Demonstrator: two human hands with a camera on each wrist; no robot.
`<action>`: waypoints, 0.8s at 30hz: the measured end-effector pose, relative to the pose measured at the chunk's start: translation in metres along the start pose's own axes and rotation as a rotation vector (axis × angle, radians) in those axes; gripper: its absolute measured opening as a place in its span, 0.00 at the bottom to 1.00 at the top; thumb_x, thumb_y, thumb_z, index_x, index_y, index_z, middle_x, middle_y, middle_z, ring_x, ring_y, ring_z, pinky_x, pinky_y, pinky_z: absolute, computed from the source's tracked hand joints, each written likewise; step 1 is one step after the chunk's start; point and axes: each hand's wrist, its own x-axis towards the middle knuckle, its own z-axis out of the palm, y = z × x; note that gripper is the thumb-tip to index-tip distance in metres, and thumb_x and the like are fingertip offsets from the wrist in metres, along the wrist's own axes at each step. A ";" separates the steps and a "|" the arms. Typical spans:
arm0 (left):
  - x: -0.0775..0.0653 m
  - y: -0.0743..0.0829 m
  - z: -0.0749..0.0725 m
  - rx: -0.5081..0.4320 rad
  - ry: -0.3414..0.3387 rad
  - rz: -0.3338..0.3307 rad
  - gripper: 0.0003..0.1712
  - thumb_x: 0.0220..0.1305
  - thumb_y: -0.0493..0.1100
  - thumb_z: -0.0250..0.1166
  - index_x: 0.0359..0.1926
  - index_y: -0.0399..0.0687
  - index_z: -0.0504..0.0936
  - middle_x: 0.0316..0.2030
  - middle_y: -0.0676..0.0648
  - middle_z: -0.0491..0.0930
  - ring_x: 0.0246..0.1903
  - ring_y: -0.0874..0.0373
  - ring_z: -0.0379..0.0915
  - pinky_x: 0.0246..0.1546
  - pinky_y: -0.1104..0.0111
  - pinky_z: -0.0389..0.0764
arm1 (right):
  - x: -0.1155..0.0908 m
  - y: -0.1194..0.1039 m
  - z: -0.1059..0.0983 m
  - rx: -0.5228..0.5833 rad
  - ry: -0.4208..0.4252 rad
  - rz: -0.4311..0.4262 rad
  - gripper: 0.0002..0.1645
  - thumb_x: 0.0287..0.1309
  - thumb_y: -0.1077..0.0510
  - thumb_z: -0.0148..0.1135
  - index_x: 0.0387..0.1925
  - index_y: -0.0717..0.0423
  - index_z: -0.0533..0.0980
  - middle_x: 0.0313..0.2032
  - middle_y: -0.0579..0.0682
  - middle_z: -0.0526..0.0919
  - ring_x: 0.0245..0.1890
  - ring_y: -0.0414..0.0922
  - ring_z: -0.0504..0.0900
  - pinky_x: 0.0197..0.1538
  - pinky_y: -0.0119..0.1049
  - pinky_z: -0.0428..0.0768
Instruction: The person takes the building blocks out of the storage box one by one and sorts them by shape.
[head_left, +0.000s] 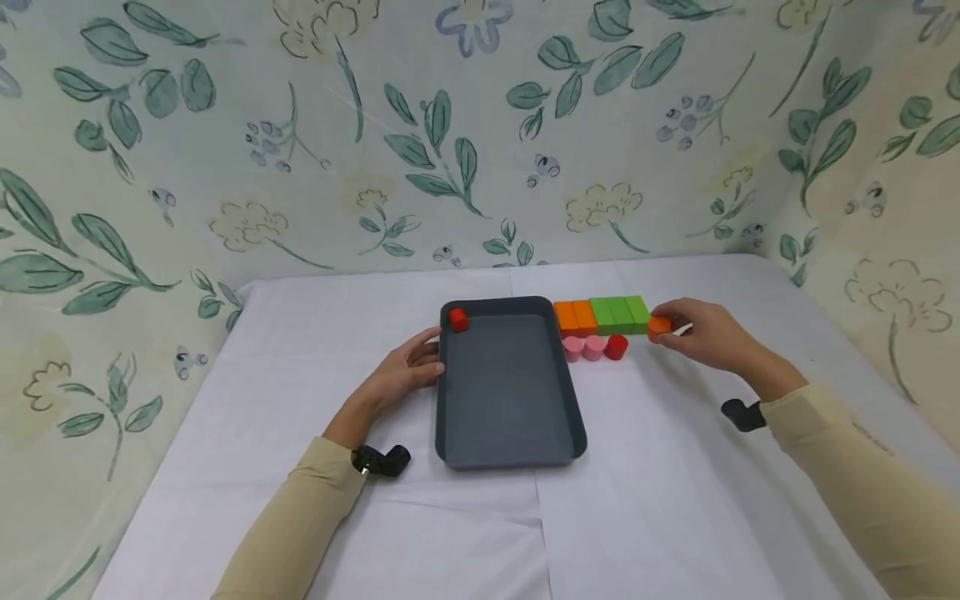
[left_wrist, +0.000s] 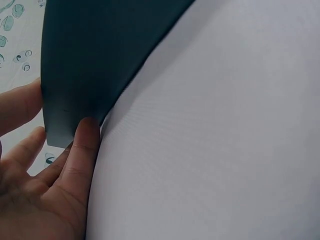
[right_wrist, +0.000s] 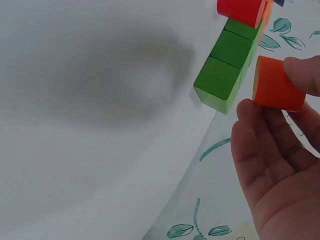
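Note:
My right hand (head_left: 708,333) pinches an orange cylinder block (head_left: 660,326) between thumb and fingers. In the right wrist view, the cylinder (right_wrist: 277,84) is held near the end of a row of green blocks (right_wrist: 217,80). My left hand (head_left: 405,369) rests against the left side of a dark grey tray (head_left: 442,417). The left wrist view shows its thumb and fingers (left_wrist: 82,150) touching the tray's outer wall (left_wrist: 95,60). Inside the tray's far left corner sits a red cylinder (head_left: 458,320).
Right of the tray, orange blocks (head_left: 575,318) and green blocks (head_left: 619,315) stand in one row. Before them are two pink cylinders (head_left: 593,348) and a red cylinder (head_left: 617,347). A white cloth (head_left: 645,483) covers the table; a floral curtain (head_left: 337,167) hangs behind it.

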 end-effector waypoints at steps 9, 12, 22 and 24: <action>0.001 -0.001 0.000 0.004 0.002 0.004 0.42 0.68 0.38 0.61 0.78 0.57 0.54 0.76 0.38 0.56 0.74 0.43 0.59 0.68 0.49 0.71 | 0.004 0.006 0.017 0.048 -0.022 0.060 0.27 0.62 0.60 0.62 0.60 0.67 0.72 0.51 0.64 0.81 0.51 0.60 0.80 0.55 0.56 0.82; 0.002 -0.002 0.000 0.002 0.000 0.009 0.42 0.67 0.38 0.61 0.78 0.57 0.54 0.76 0.38 0.56 0.74 0.42 0.59 0.68 0.49 0.71 | 0.006 0.007 0.023 0.050 -0.037 0.079 0.26 0.62 0.60 0.62 0.59 0.68 0.72 0.51 0.65 0.81 0.51 0.60 0.80 0.57 0.57 0.81; 0.002 -0.002 0.000 -0.009 -0.005 0.016 0.43 0.67 0.37 0.61 0.78 0.56 0.54 0.76 0.38 0.56 0.74 0.42 0.58 0.68 0.49 0.71 | 0.010 0.005 0.032 0.048 -0.052 0.104 0.25 0.62 0.59 0.63 0.59 0.66 0.73 0.52 0.65 0.81 0.52 0.60 0.79 0.58 0.57 0.80; 0.002 -0.002 -0.001 -0.006 -0.004 0.018 0.43 0.67 0.37 0.61 0.78 0.56 0.54 0.76 0.38 0.56 0.74 0.42 0.58 0.68 0.49 0.71 | 0.010 0.004 0.034 0.044 -0.062 0.112 0.26 0.62 0.59 0.63 0.59 0.66 0.73 0.52 0.65 0.81 0.52 0.60 0.79 0.59 0.56 0.80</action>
